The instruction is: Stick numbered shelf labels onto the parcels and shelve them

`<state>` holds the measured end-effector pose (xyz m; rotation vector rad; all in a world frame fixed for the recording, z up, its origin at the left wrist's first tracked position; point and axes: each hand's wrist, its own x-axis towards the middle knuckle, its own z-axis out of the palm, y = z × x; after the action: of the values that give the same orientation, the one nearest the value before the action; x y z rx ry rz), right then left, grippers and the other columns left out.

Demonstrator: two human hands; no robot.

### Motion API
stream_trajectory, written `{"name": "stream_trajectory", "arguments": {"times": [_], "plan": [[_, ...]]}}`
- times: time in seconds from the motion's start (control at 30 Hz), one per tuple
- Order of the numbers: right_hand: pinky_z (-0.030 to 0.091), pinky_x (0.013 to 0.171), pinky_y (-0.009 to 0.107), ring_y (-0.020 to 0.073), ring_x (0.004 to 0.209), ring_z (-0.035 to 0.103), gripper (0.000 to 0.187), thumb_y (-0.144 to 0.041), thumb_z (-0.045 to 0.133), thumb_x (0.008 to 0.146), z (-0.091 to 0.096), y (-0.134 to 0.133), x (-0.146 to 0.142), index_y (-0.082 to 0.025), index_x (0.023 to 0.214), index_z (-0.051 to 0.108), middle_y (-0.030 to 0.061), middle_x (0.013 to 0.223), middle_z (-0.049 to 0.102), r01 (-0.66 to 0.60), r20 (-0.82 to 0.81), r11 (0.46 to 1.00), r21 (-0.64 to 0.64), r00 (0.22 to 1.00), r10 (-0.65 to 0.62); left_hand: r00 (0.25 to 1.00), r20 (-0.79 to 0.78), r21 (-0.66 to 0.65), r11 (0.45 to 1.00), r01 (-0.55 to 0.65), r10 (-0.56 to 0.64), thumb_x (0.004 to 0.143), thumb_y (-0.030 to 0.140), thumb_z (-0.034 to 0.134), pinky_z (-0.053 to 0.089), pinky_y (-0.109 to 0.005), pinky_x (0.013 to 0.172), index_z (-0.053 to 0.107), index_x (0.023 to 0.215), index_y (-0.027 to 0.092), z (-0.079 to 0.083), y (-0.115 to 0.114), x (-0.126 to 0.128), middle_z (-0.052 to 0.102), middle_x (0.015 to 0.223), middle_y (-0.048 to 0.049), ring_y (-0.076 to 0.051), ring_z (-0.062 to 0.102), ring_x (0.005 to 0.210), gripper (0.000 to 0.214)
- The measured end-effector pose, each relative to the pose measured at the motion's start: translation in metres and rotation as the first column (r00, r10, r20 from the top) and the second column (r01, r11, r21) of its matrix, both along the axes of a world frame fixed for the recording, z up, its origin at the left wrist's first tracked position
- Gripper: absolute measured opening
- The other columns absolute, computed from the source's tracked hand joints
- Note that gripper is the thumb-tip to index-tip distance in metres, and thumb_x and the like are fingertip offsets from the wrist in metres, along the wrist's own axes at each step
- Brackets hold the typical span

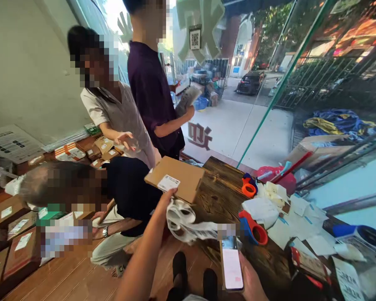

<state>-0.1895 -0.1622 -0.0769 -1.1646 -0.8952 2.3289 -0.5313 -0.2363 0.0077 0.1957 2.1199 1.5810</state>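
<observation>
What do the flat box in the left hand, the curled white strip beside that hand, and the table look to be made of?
Box: likely cardboard, matte; plain brown faces and straight folded edges.
Strip: probably thin paper, since it loops and curls loosely; whether it is coated, I cannot tell.
Table: dark wood or wood-look surface, perhaps varnished; streaky grain shows.

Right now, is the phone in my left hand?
No, the phone is in your right hand, while your left hand holds the flat cardboard box.
</observation>
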Motion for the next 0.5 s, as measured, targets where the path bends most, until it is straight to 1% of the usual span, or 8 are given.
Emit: {"name": "stream_trajectory", "arguments": {"times": [0.03,0.1,0.17,0.2,0.27,0.33,0.43,0.5], "plan": [[0.05,0.096,0.047,0.0341,0.109,0.063,0.038,-0.047,0.081,0.05,-0.002,0.008,0.008,-0.032,0.084,0.073,0.0054,0.097,0.075,0.053,0.007,0.999,-0.006,0.999,-0.053,0.998,0.042,-0.004,0.999,0.04,-0.04,0.084,0.036,0.055,0.055,-0.035,0.08,0.06,0.121,0.009,-0.025,0.011,0.026,0.07,0.109,-0.0151,-0.026,0.069,0.094,0.046],[0.053,0.089,0.046,0.0325,0.097,0.068,0.039,-0.047,0.08,0.054,-0.008,0.026,0.023,-0.029,0.087,0.073,0.0066,0.093,0.075,0.1,-0.002,0.993,-0.058,0.995,-0.1,0.987,0.116,-0.026,0.993,0.116,-0.113,0.086,0.033,0.053,0.055,-0.034,0.081,0.06,0.12,0.009,-0.07,0.028,0.073,0.07,0.11,-0.0149,-0.024,0.069,0.094,0.043],[0.054,0.083,0.046,0.031,0.087,0.069,0.042,-0.049,0.078,0.058,-0.02,0.041,0.037,-0.026,0.093,0.072,0.0076,0.093,0.075,0.12,-0.011,0.985,-0.121,0.992,-0.122,0.973,0.16,-0.083,0.98,0.181,-0.166,0.087,0.033,0.05,0.054,-0.033,0.084,0.061,0.119,0.009,-0.105,0.037,0.105,0.07,0.112,-0.0148,-0.023,0.068,0.098,0.041],[0.055,0.081,0.045,0.0302,0.086,0.07,0.043,-0.049,0.077,0.06,-0.026,0.047,0.044,-0.025,0.096,0.072,0.0075,0.095,0.075,0.145,-0.013,0.978,-0.147,0.989,-0.149,0.968,0.167,-0.128,0.969,0.209,-0.187,0.087,0.033,0.05,0.052,-0.032,0.086,0.062,0.118,0.009,-0.116,0.037,0.114,0.069,0.113,-0.015,-0.024,0.067,0.101,0.041],[0.055,0.081,0.042,0.028,0.087,0.07,0.043,-0.046,0.076,0.064,-0.039,0.054,0.055,-0.026,0.101,0.07,0.006,0.099,0.074,0.211,-0.021,0.961,-0.179,0.976,-0.218,0.96,0.153,-0.237,0.934,0.267,-0.235,0.085,0.033,0.052,0.05,-0.034,0.09,0.065,0.114,0.009,-0.129,0.033,0.117,0.069,0.112,-0.016,-0.026,0.064,0.106,0.04],[0.055,0.08,0.04,0.0263,0.089,0.07,0.041,-0.042,0.075,0.066,-0.05,0.056,0.063,-0.027,0.103,0.069,0.0047,0.102,0.074,0.245,-0.034,0.947,-0.208,0.966,-0.257,0.944,0.114,-0.357,0.874,0.33,-0.31,0.08,0.037,0.058,0.046,-0.04,0.092,0.07,0.103,0.009,-0.131,0.024,0.107,0.07,0.107,-0.0186,-0.032,0.063,0.107,0.038],[0.055,0.078,0.038,0.0256,0.086,0.07,0.035,-0.041,0.073,0.069,-0.06,0.053,0.069,-0.026,0.1,0.07,0.0047,0.097,0.074,0.225,-0.038,0.948,-0.225,0.97,-0.24,0.9,0.039,-0.536,0.751,0.385,-0.434,0.072,0.04,0.067,0.04,-0.049,0.095,0.074,0.082,0.01,-0.127,0.019,0.093,0.07,0.098,-0.0235,-0.042,0.058,0.11,0.032],[0.055,0.076,0.038,0.0249,0.081,0.07,0.031,-0.041,0.071,0.069,-0.062,0.049,0.068,-0.025,0.095,0.07,0.0042,0.091,0.074,0.198,-0.06,0.949,-0.244,0.974,-0.219,0.865,0.004,-0.636,0.667,0.389,-0.501,0.073,0.034,0.067,0.037,-0.053,0.096,0.073,0.077,0.009,-0.131,0.029,0.098,0.067,0.1,-0.0266,-0.045,0.053,0.115,0.027]]}}
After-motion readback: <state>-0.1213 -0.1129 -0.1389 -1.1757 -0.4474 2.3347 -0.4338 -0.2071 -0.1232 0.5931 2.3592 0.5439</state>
